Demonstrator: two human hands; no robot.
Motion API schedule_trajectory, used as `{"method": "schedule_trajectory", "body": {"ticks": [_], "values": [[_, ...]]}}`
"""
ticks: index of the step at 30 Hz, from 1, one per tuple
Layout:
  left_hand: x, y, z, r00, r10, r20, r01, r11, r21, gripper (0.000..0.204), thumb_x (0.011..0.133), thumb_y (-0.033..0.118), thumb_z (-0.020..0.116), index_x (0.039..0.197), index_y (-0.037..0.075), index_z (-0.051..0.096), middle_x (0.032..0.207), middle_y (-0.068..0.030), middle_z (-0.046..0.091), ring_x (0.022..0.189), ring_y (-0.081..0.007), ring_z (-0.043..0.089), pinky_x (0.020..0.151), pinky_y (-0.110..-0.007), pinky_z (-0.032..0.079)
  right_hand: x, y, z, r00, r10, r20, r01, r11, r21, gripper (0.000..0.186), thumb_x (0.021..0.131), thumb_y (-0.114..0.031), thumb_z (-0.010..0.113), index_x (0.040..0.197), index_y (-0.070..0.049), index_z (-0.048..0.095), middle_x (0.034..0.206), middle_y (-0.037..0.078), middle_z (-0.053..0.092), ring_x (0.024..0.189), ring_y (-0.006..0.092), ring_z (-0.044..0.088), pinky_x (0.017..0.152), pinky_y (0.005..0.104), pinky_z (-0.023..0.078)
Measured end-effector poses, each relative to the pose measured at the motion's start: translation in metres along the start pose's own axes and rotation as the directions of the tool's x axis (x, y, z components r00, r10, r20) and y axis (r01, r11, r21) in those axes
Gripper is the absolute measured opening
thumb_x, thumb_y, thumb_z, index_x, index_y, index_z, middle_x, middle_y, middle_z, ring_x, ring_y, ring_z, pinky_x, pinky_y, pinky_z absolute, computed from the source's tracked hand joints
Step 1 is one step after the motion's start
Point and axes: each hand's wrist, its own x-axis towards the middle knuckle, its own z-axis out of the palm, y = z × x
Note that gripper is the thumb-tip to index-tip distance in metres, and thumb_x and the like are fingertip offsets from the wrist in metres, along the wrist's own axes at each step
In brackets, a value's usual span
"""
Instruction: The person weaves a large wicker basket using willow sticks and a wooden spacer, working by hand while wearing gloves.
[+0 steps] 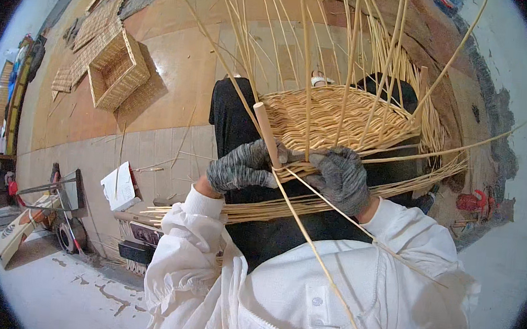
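A woven wicker basket base rests across my lap, with long upright willow rods rising from its edges. At its near left corner stands a short, smooth wooden post. My left hand, in a grey knit glove with bare fingertips, closes around the foot of this post. On the near edge of the base, my right hand, gloved alike, pinches a willow rod against the weave. Two loose rod ends cross from the corner down over my white top. The right fingertips are partly hidden.
Beneath my hands a bundle of thin rods lies across my lap. A finished rectangular wicker basket sits on the floor at far left. White paper lies at left; a red-handled tool is at right.
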Motion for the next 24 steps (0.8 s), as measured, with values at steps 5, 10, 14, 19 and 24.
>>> {"method": "schedule_trajectory", "body": {"ticks": [5,10,14,19,24], "values": [[-0.004,0.005,0.031,0.961,0.021,-0.277,-0.013,0.999,0.031,0.034,0.074,0.005,0.072,0.101,0.005,0.052,0.096,-0.0007,0.054,0.095,-0.013,0.05,0.087,-0.029,0.042,0.001,-0.014,-0.023,0.945,0.327,0.006,-0.281,0.804,0.524,0.031,0.076,-0.019,0.068,0.101,-0.004,0.056,0.101,0.014,0.062,0.09,0.0253,0.061,0.086,0.0369,0.045],[0.002,-0.01,0.038,0.901,0.097,-0.423,-0.09,0.995,0.037,0.031,0.074,0.001,0.071,0.098,0.004,0.051,0.091,-0.0025,0.053,0.089,-0.0124,0.052,0.083,-0.027,0.044,-0.017,0.027,-0.029,0.71,0.701,0.066,-0.15,0.059,0.987,0.019,0.08,-0.008,0.064,0.095,-0.002,0.056,0.096,0.015,0.063,0.087,0.0255,0.062,0.081,0.0346,0.051],[0.006,0.004,0.043,0.899,-0.07,-0.433,0.004,0.988,-0.152,0.024,0.073,0.001,0.07,0.081,0.007,0.049,0.091,-0.0023,0.056,0.099,-0.018,0.057,0.085,-0.031,0.046,-0.015,0.038,-0.036,0.649,0.74,0.179,-0.112,-0.139,0.984,0.018,0.08,-0.003,0.064,0.095,-0.001,0.055,0.093,0.016,0.063,0.088,0.027,0.063,0.078,0.0383,0.054],[0.018,0.022,0.056,0.852,-0.137,-0.505,0.102,0.99,-0.096,0.028,0.07,0.001,0.071,0.073,0.011,0.045,0.09,-0.0042,0.058,0.089,-0.017,0.058,0.08,-0.029,0.048,-0.012,0.046,-0.043,0.611,0.774,0.169,-0.142,-0.103,0.984,0.016,0.078,-0.002,0.064,0.092,-0.001,0.056,0.093,0.015,0.063,0.086,0.0257,0.063,0.077,0.0362,0.055],[0.023,0.009,0.07,0.79,-0.019,-0.613,-0.204,0.935,-0.291,0.033,0.07,-0.005,0.069,0.064,0.011,0.041,0.088,-0.009,0.062,0.085,-0.017,0.061,0.073,-0.03,0.053,0.05,0.018,-0.055,0.899,0.279,-0.337,-0.154,0.923,0.353,0.037,0.074,0.003,0.06,0.109,-0.007,0.058,0.107,0.019,0.057,0.102,0.029,0.055,0.086,0.0312,0.047]]}}
